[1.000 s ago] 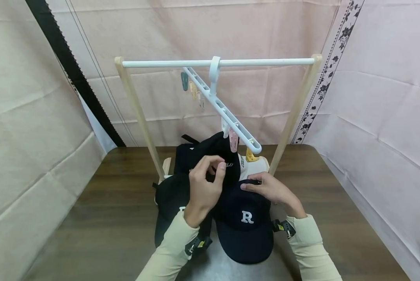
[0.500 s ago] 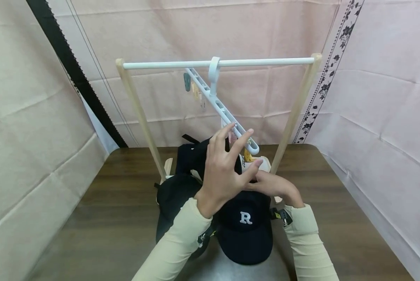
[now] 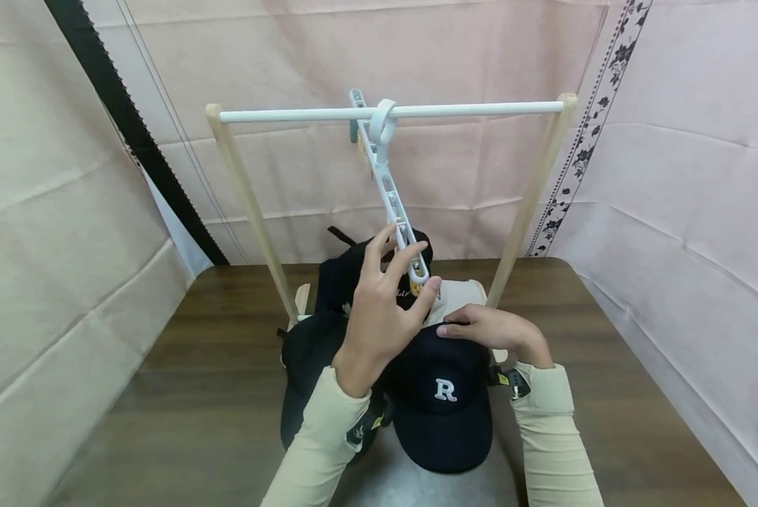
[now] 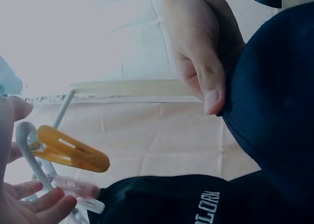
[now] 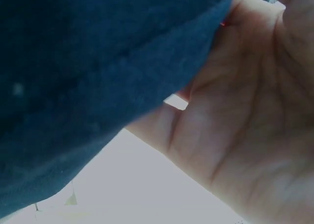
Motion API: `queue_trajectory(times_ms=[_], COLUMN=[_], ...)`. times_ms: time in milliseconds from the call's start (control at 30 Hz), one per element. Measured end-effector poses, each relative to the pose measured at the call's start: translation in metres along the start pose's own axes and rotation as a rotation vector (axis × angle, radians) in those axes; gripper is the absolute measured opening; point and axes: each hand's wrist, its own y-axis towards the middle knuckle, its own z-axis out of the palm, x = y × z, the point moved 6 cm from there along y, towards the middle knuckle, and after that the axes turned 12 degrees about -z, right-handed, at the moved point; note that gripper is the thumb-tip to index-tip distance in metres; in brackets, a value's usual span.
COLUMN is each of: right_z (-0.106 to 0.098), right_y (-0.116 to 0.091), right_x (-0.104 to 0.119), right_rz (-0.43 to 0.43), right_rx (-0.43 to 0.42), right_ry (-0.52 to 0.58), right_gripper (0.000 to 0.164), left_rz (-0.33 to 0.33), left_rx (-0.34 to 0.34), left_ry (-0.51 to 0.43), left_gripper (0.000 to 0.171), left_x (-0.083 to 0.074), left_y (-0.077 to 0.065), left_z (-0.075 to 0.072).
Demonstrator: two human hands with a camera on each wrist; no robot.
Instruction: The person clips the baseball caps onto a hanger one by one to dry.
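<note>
A navy baseball cap with a white R (image 3: 445, 422) is in front of the rack, brim toward me. My right hand (image 3: 496, 331) pinches its top rear edge between thumb and fingers; the fabric fills much of the right wrist view. My left hand (image 3: 379, 324) is at the near end of a light-blue clip hanger (image 3: 387, 190), which hooks over the rack's bar. In the left wrist view, its spread fingers touch the hanger beside a pink peg (image 4: 76, 186), with the thumb apart. A yellow peg (image 4: 73, 153) hangs at the hanger's tip, its jaws unoccupied.
The rack has a white bar (image 3: 480, 110) and wooden legs (image 3: 252, 204). Behind the hands are a dark cap (image 3: 334, 282) with white lettering and a white cap (image 3: 458, 296). Another dark cap (image 3: 309, 373) lies left on the wooden table (image 3: 182, 408). Cloth walls surround it.
My left hand has risen from above the caps to the hanger. The hanger's near end has swung left and its far end up. My right hand keeps its pinch on the cap.
</note>
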Motion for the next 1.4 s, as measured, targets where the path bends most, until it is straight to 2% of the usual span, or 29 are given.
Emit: queue_trajectory(times_ms=[100,233,567,800,933,1067,1233,1400], right_z=[0.001,0.004,-0.001,-0.003,-0.005,-0.009,-0.010,-0.010], right_y=[-0.001,-0.001,-0.006,-0.008,-0.008,-0.007,-0.008,-0.008], right_x=[0.001,0.005,0.007,0.005,0.005,0.004,0.003,0.002], right_rz=[-0.015,-0.048,-0.042,-0.034,-0.038,-0.049,-0.058,-0.051], right_rx=[0.005,0.019,-0.022,-0.037,-0.043,-0.060,-0.085,-0.097], right_ry=[-0.024,-0.033,-0.024,-0.016,0.001,-0.005,0.015,0.045], right_gripper=[0.029,0.030,0.029,0.027,0.028,0.030,0.033,0.035], left_rz=[-0.024,-0.037,-0.012,-0.018,-0.041,-0.089,-0.154,-0.182], left_rx=[-0.019,-0.085,-0.174,-0.270,-0.330,-0.374,-0.427,-0.487], left_ry=[-0.085,-0.152,-0.175,-0.211,-0.248,-0.248,-0.253,-0.335], left_gripper=[0.041,0.037,0.036,0.042,0.039,0.039,0.050,0.059], left_x=[0.006,0.014,0.025,0.033,0.038,0.047,0.060,0.071], left_y=[-0.004,-0.008,-0.005,-0.005,-0.002,0.001,0.003,0.011], left_z=[-0.005,-0.017,-0.035,-0.048,-0.056,-0.063,-0.073,-0.083])
